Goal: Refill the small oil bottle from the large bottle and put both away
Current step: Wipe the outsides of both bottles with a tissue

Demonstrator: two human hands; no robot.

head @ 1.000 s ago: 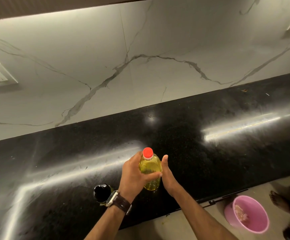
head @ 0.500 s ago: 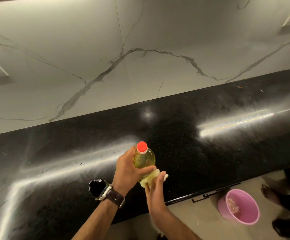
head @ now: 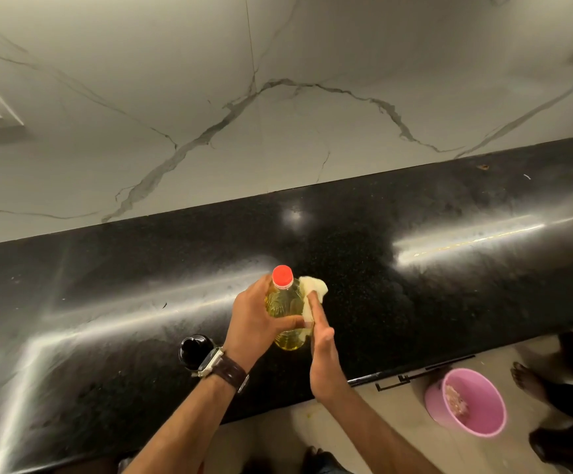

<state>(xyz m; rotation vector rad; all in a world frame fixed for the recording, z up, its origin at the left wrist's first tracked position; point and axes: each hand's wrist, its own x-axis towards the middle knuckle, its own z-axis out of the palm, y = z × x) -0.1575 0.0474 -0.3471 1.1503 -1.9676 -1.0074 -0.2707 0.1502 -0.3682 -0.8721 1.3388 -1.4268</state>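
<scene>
Grey-veined white marble wall [head: 312, 131] behind glossy black counter [head: 415, 285]; beige floor [head: 398, 422], pink bucket [head: 466, 401] below counter's front edge.

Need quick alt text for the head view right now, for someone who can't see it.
A left hand grips a red-capped large bottle of yellow oil over a black counter, while the right hand presses a pale cloth against its side. A small dark-topped bottle stands by the left wrist.
</scene>
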